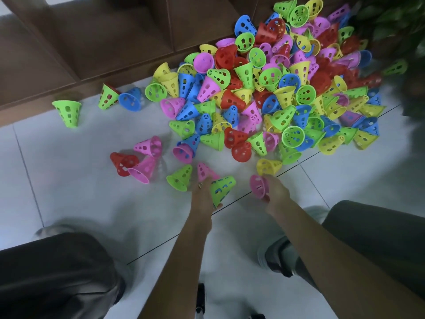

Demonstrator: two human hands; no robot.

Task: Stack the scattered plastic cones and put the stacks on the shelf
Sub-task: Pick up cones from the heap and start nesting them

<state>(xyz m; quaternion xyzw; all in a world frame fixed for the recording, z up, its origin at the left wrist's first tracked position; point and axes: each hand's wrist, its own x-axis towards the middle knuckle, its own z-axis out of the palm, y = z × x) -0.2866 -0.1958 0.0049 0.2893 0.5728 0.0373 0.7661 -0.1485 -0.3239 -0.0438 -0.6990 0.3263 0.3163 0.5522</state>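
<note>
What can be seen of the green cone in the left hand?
The green cone looks like glossy plastic, a tapered cup with rows of cut-out holes in its wall. It is tilted, one end toward the pile. The left hand holds it above the white tiled floor, just beside a pink cone.

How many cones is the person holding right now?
2. A green cone is held in the left hand, and a pink cone in the right hand. Any nested inside would be hidden.
</note>
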